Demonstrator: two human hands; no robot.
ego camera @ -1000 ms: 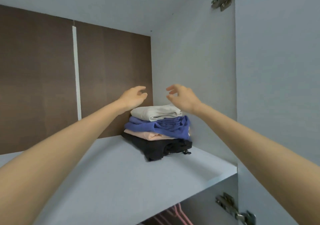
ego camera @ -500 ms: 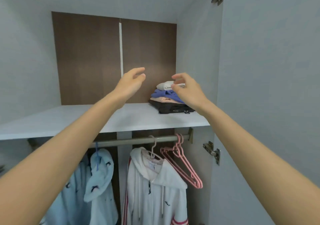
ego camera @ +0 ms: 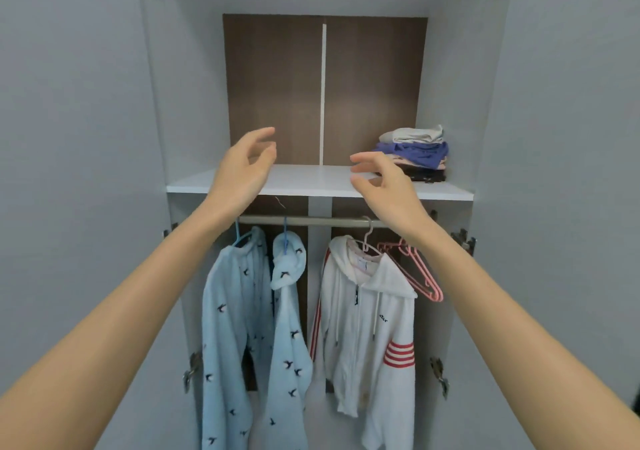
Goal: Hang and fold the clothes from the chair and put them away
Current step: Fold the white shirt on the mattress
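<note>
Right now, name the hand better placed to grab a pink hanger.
Probably right: the right hand hovers open above the pink hangers at the right end of the rail; the left hand is over the blue garments.

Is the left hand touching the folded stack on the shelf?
Apart. The head view shows bare shelf and the right hand between the left hand and the folded stack.

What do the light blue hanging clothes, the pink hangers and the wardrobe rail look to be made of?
The light blue clothes look like soft fleece, going by their fuzzy matte surface. The pink hangers seem plastic: thin, smooth, evenly coloured. The rail is likely metal, a smooth tube with a dull sheen; a coating cannot be ruled out.
</note>
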